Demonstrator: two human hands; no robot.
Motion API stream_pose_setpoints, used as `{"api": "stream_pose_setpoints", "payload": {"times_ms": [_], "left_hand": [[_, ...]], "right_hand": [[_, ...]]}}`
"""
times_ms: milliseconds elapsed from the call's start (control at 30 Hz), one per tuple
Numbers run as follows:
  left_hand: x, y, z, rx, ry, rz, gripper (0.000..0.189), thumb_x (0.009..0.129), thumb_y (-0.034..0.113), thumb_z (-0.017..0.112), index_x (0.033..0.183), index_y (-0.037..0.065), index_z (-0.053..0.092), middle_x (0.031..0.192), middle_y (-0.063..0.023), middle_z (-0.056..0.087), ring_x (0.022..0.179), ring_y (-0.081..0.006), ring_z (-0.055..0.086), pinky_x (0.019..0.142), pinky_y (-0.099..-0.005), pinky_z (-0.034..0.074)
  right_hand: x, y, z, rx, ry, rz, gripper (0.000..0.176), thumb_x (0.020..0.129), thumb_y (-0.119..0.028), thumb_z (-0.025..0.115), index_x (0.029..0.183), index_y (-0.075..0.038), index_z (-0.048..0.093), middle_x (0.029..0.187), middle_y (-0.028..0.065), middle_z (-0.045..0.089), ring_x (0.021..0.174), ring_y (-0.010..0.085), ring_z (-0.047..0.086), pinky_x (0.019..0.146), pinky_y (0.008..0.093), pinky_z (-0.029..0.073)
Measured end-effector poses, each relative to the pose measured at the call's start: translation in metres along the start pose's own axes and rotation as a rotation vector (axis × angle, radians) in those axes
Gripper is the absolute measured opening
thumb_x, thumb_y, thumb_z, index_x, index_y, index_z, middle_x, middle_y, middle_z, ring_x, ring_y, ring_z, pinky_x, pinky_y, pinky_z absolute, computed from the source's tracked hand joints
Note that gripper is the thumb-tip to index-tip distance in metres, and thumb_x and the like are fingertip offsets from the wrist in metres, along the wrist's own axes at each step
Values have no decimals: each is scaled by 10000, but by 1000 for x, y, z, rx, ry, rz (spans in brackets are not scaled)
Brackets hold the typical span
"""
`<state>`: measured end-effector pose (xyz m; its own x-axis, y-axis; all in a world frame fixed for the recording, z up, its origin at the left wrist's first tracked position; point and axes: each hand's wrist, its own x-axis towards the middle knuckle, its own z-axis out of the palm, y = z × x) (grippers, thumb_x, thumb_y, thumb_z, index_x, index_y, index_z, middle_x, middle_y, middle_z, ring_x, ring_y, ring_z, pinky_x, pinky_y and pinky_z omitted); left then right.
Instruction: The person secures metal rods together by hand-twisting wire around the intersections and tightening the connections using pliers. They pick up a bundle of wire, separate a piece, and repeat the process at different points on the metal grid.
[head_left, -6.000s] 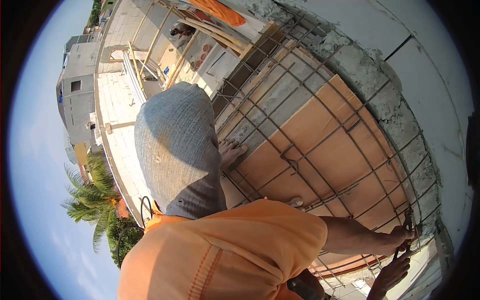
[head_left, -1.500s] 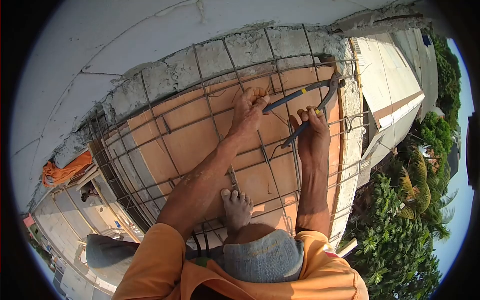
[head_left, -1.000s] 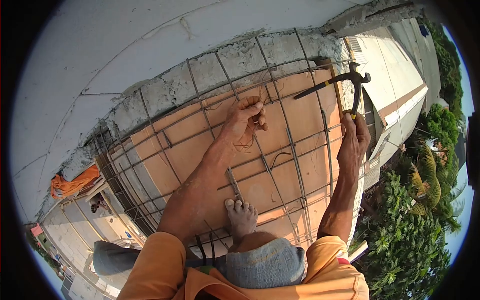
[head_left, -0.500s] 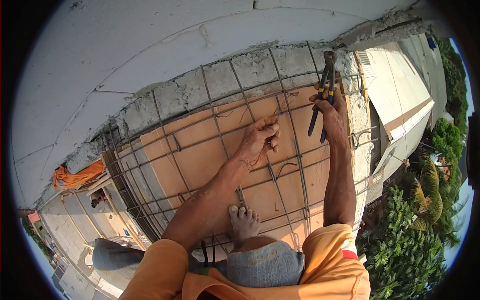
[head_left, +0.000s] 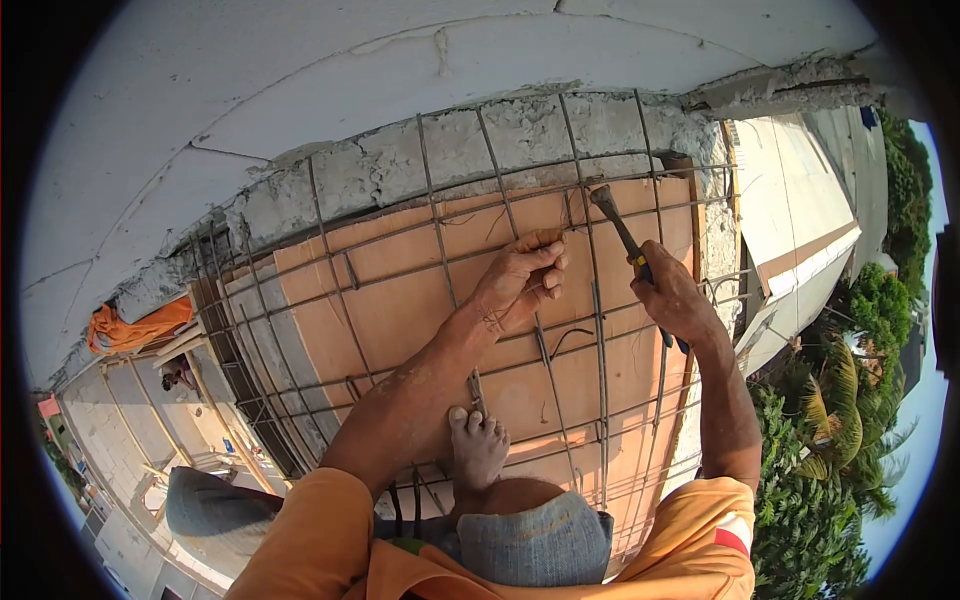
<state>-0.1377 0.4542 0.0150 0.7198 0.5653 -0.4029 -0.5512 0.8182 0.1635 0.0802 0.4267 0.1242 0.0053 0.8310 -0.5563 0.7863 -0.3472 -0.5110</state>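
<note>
My left hand point(head_left: 522, 277) is closed in a pinch over the steel bar grid, with thin wire point(head_left: 570, 222) beside its fingertips; what it grips is too fine to make out. My right hand point(head_left: 672, 292) is wrapped round the dark-handled pliers point(head_left: 628, 233), whose head points up and left, close to a bar crossing. The rebar grid point(head_left: 600, 370) lies over orange-brown boards point(head_left: 390, 290). Loose wire also hangs near my left wrist.
A rough concrete wall point(head_left: 350, 60) runs along the top. My bare foot point(head_left: 480, 450) rests on the grid. Orange cloth point(head_left: 140, 326) lies at the left. Trees point(head_left: 810, 500) and a roof point(head_left: 790, 200) stand beyond the right edge, with a drop at lower left.
My right hand has moved down, and the pliers' head has swung down and left toward the bar crossing. Their handles look closer together. My left hand has barely moved.
</note>
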Motion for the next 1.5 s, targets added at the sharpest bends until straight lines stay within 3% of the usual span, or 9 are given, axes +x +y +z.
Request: {"api": "stream_pose_setpoints", "payload": {"times_ms": [33,367,767,967,1133,1233,1300,1400,1500], "left_hand": [[0,-1,0,-4,-1,1,73,949,158,585,994,100,584,825,3,556,612,-76,512,577,-270,461],[0,-2,-2,40,20,16,68,950,153,578,981,93,589,812,-4,552,603,-77,517,569,-264,457],[2,-5,-8,66,9,63,77,950,152,578,1009,102,581,825,-6,554,605,-78,520,578,-262,474],[6,-9,-12,64,6,88,79,950,136,574,1012,87,579,821,-21,559,600,-93,526,572,-277,495],[7,-20,-7,84,0,73,96,944,121,577,1026,71,575,871,-46,608,657,-134,595,626,-301,528],[12,-27,9,92,5,76,281,958,283,578,1088,35,567,1042,-139,629,913,-232,645,829,-380,525],[15,-28,27,289,33,-24,645,907,594,517,1144,-5,553,1206,-216,570,1198,-305,523,1031,-461,398],[40,-38,36,93,67,-94,976,771,832,421,1218,-31,512,1269,-251,516,1312,-322,400,1090,-483,309],[68,-46,40,-221,-26,-99,996,725,879,403,1139,-18,532,1236,-239,538,1304,-308,407,1071,-468,331]], "right_hand": [[1,1,1,-45,26,-52,155,820,7,522,939,26,424,916,226,541,857,431,549,749,483,409],[13,32,19,-262,83,-267,252,785,77,529,934,-3,343,824,228,490,830,473,525,698,514,405],[-19,27,5,-218,108,-55,492,840,-21,598,1241,44,320,1001,301,553,904,487,573,757,505,448],[-15,24,7,-377,177,-131,256,876,-78,601,1053,38,457,860,280,605,746,444,611,601,491,459],[-4,1,-14,93,-189,373,276,945,-250,583,786,-46,489,601,43,488,467,165,471,439,328,392],[1,5,-36,481,-358,439,298,946,-291,588,778,-55,519,642,-2,482,514,99,457,450,270,397],[6,-1,-51,621,-471,482,291,948,-283,589,807,-32,544,665,24,502,533,118,479,465,273,419],[9,-15,-62,538,-486,496,284,949,-281,590,819,-32,547,680,28,512,535,118,483,468,277,427],[16,-12,-70,560,-541,508,282,953,-283,583,839,-28,544,688,31,518,542,119,488,470,282,435]]}}
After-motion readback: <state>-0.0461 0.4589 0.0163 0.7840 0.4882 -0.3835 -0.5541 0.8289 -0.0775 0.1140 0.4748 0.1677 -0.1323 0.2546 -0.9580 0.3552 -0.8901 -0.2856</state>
